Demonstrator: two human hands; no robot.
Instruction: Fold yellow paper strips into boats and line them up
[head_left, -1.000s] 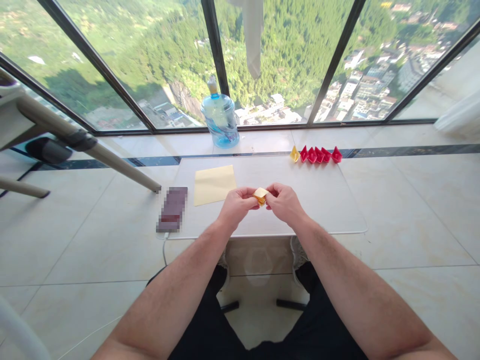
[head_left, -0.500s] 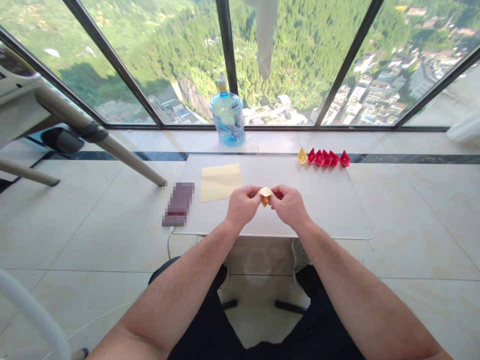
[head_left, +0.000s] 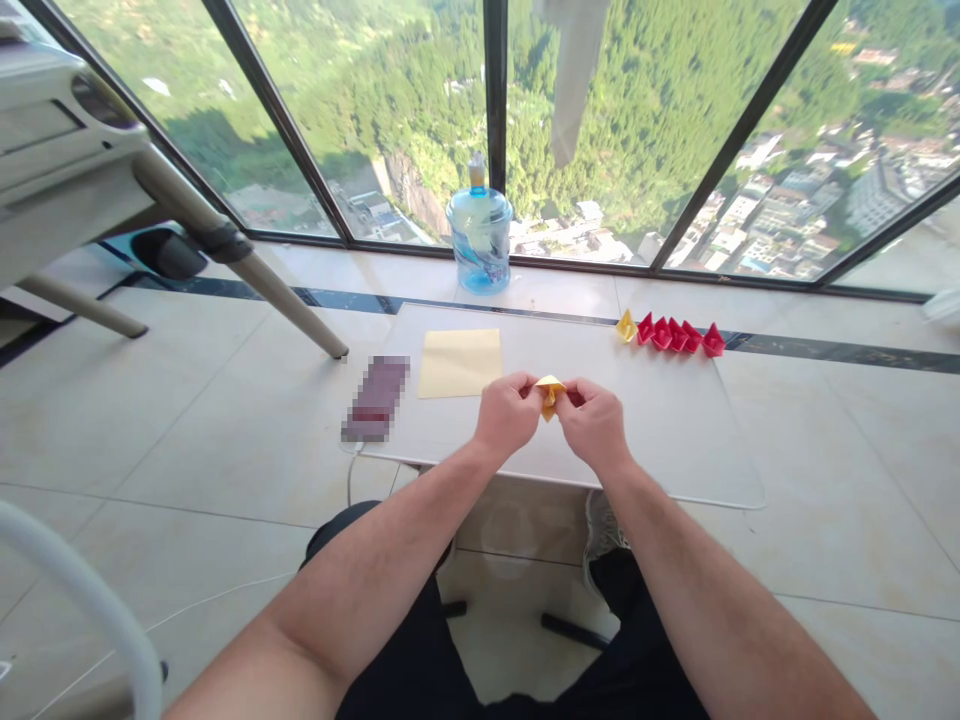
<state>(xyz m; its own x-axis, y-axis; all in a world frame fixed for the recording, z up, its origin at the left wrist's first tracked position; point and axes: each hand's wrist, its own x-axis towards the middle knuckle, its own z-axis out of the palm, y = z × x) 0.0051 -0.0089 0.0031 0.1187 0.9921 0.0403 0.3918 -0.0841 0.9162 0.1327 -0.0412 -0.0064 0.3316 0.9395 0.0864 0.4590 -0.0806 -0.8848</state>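
Between my two hands, above the white table, is a small folded piece of yellow paper (head_left: 550, 396). My left hand (head_left: 510, 412) pinches its left side, and my right hand (head_left: 594, 420) pinches its right side. The fingertips behind the paper are partly hidden. A flat sheet of pale yellow paper (head_left: 459, 363) lies just beyond my left hand. At the far right of the table, a folded yellow paper piece (head_left: 626, 326) stands at the left end of a row of several folded red paper pieces (head_left: 661, 335).
The low white table (head_left: 675, 430) is in front of my knees. A blurred-out phone-like object (head_left: 379, 398) with a white cable is at its left edge. A large blue water bottle (head_left: 481, 240) stands by the window. A chair or table leg (head_left: 289, 300) slants in at left.
My view has turned, so the whole scene sits further right and slightly tilted. The folded paper is tipped differently, with more of its inner folds showing. Both hands still hold it.
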